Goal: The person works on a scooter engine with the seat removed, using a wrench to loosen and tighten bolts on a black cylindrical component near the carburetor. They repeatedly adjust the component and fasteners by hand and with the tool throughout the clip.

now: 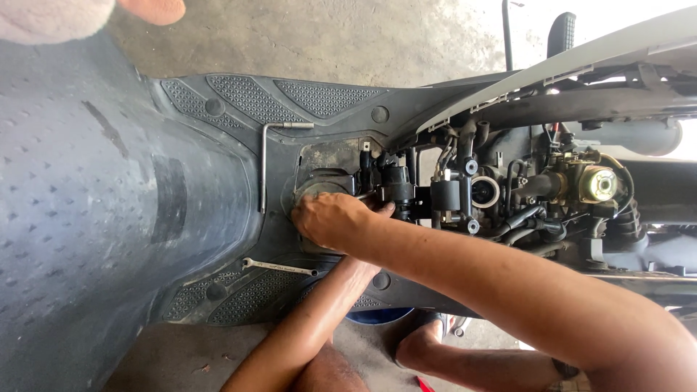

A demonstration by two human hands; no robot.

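Observation:
My right hand (335,218) lies over a round black unit (318,187) set in an opening of a scooter's floorboard (239,101). Its fingers curl around the unit's near side and the thumb points at the black engine parts (406,190) to the right. My left forearm (319,319) comes up from below and passes under the right wrist, so the left hand itself is hidden. An L-shaped socket wrench (264,156) lies on the floorboard just left of the opening. A flat spanner (279,268) lies below it, close to my left forearm.
The scooter's dark seat or body panel (80,218) fills the left. Exposed hoses, a brass-coloured round part (601,183) and a light body panel (581,58) are at the right. Concrete floor (348,36) lies beyond. My feet (421,348) and a blue object (377,316) are below.

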